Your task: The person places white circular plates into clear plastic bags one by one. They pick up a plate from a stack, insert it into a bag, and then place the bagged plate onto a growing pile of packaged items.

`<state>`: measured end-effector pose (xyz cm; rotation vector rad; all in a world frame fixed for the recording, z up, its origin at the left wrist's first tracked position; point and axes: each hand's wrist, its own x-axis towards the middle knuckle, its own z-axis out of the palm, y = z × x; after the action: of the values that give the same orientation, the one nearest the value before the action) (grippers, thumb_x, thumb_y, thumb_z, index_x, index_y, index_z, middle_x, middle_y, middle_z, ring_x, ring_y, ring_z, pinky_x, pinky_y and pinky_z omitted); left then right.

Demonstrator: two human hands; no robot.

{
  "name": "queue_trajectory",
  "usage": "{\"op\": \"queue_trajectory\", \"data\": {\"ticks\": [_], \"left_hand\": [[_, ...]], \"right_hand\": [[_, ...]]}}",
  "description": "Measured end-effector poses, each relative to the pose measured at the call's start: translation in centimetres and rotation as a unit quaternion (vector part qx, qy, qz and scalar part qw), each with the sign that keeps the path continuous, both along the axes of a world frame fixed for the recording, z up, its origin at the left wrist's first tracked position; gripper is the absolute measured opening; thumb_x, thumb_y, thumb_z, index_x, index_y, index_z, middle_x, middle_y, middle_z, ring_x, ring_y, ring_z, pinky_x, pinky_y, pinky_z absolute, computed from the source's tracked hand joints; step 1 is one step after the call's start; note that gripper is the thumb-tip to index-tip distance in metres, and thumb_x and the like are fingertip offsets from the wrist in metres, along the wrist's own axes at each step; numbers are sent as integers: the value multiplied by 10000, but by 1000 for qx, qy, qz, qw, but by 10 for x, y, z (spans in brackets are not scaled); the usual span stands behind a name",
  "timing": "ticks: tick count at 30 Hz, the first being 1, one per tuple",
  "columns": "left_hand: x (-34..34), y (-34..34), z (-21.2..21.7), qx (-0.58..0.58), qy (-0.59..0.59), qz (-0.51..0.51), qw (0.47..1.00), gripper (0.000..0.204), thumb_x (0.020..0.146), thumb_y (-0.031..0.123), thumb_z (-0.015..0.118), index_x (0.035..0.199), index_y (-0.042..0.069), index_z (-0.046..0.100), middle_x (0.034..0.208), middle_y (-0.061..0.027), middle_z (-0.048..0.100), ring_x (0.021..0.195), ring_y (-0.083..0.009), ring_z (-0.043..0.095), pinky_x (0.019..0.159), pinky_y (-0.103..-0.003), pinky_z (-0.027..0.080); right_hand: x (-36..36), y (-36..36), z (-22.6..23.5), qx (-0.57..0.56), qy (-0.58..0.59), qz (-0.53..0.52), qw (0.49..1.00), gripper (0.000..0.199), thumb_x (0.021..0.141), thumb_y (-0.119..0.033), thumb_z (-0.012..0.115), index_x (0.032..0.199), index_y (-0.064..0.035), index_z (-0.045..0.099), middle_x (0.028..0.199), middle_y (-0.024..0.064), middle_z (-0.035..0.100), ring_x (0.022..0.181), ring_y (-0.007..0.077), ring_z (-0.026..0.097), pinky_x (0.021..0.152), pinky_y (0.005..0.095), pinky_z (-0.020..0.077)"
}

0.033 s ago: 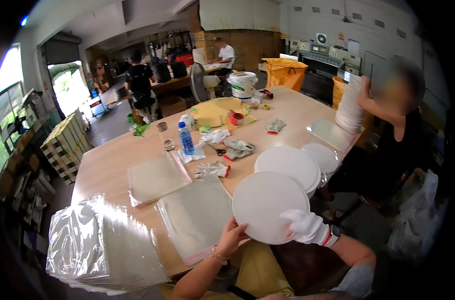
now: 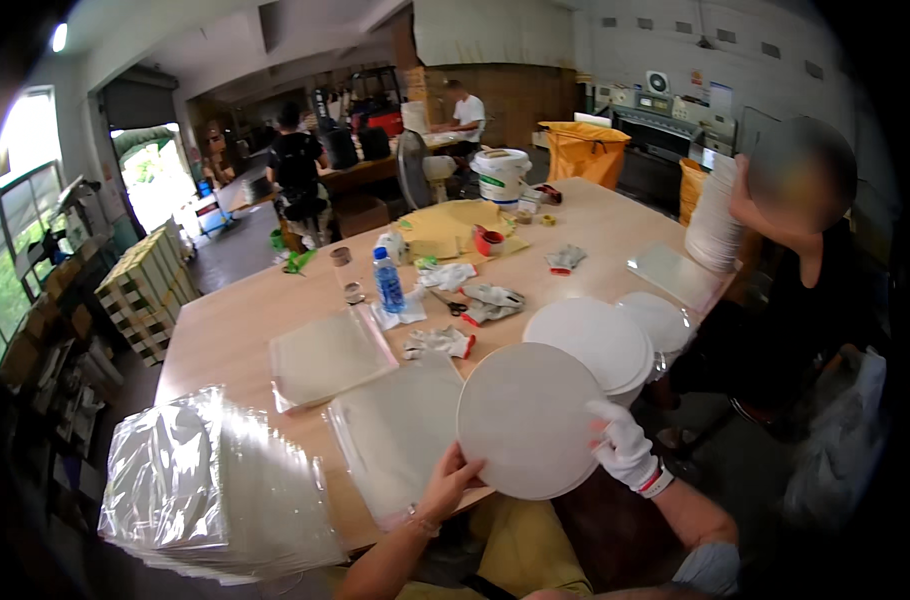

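I have a round white disc (image 2: 528,420) held up between both hands over the near edge of the surface (image 2: 225,330). My left hand (image 2: 453,483), bare, grips the disc's lower left rim with the fingers closed on it. My right hand (image 2: 625,445), in a white glove, clamps the right rim with the thumb over the face. The hands sit apart, one on each side of the disc, which tilts toward me.

Just beyond the disc lies a stack of discs (image 2: 590,342), and a second, smaller stack (image 2: 660,320) touches it on the far side. Under the disc's left edge I see a clear bag (image 2: 395,430) lying flat, with another flat bag (image 2: 327,355) just beside it further away. A thick pile of bags (image 2: 200,490) sits at the near left corner.

Mid-surface there is a water bottle (image 2: 388,281), scissors (image 2: 452,303) and several gloves (image 2: 437,342) scattered near each other. A white bucket (image 2: 501,175) stands at the far end.

At the right side a person in black (image 2: 825,290) holds a tall stack of white discs (image 2: 715,220) against the body. Other people are well back in the room.
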<state>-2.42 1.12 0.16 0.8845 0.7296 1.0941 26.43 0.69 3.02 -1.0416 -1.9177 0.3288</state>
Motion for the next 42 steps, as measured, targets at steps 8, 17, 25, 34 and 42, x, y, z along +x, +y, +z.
{"op": "queue_trajectory", "data": {"ticks": [8, 17, 25, 34, 42], "left_hand": [[-148, -34, -18, 212, 260, 129, 933, 292, 919, 54, 494, 1204, 16, 441, 1100, -74, 561, 1027, -156, 531, 874, -292, 452], [-127, -21, -107, 90, 65, 398, 910, 459, 715, -64, 487, 1157, 3, 383, 1142, -111, 459, 1094, -193, 436, 956, -327, 349], [-135, -13, -94, 98, 139, 338, 925, 462, 730, -39, 498, 1177, -2, 393, 1155, -119, 459, 1038, -208, 474, 931, -318, 362], [-111, -4, -148, 259, 726, 87, 631, 448, 708, 56, 587, 1147, 50, 498, 1133, -174, 499, 877, -340, 573, 747, -441, 468], [-125, 38, -151, 270, 761, 72, 586, 104, 741, 127, 559, 814, 69, 605, 865, -90, 575, 817, -275, 575, 720, -407, 466]], "right_hand": [[-104, 69, -38, -358, 176, 102, 911, 341, 798, -81, 537, 1121, 17, 494, 954, 55, 545, 860, 134, 518, 765, 277, 431], [-146, 75, -95, -329, 123, 159, 923, 398, 819, -59, 483, 1196, 23, 385, 960, 108, 582, 853, 146, 568, 757, 292, 458], [-112, 80, -97, -163, -127, 121, 971, 219, 812, -63, 516, 1020, 3, 533, 832, 118, 621, 774, 224, 596, 671, 354, 469], [-18, -22, -57, -389, 324, 98, 857, 370, 879, -66, 439, 1239, 15, 411, 1038, 104, 594, 908, 158, 588, 774, 296, 493], [-37, -67, -72, -634, 291, 101, 709, 278, 887, -226, 487, 1081, -29, 506, 557, -10, 502, 351, 64, 401, 292, 198, 314]]}}
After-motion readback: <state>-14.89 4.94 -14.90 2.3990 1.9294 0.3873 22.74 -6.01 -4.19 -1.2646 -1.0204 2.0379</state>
